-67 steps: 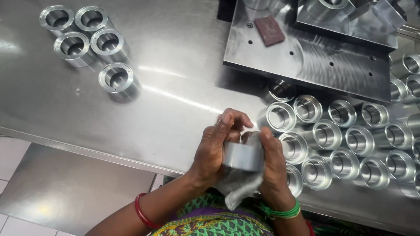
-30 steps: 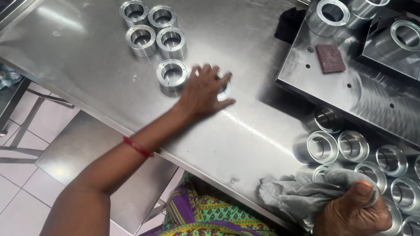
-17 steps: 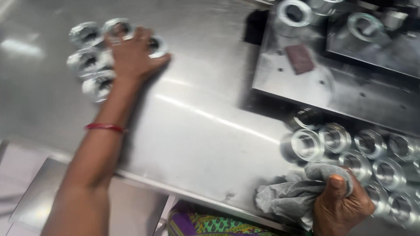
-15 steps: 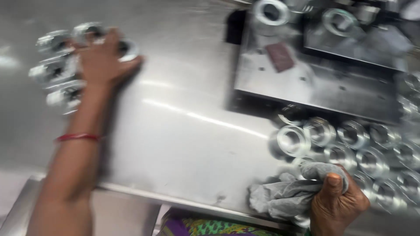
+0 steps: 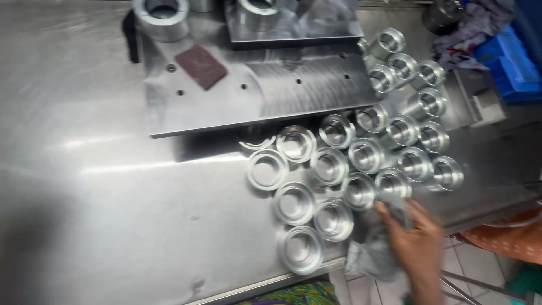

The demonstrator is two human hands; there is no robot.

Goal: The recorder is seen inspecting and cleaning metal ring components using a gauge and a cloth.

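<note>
Head view looks down on a shiny stainless-steel worktop (image 5: pixel 113 214). Only the right hand (image 5: pixel 415 237) shows, at the lower right near the worktop's front edge; its grip is closed around a crumpled grey cloth (image 5: pixel 375 251), which hangs partly past the edge. The fingertips (image 5: pixel 389 210) lie just beside a short, hollow, silver metal ring (image 5: pixel 393 183), one of a cluster of like silver machined rings (image 5: pixel 333 169) standing open end up, close together, across the right half of the worktop. Whether the fingers touch that ring cannot be told through the blur. Behind the cluster lies a thick flat grey steel plate with drilled holes (image 5: pixel 282 85), and on its left part rests a small maroon rectangular abrasive pad (image 5: pixel 200 66). A larger steel ring (image 5: pixel 162 17) stands at the plate's far left corner. The left hand is out of sight.
</note>
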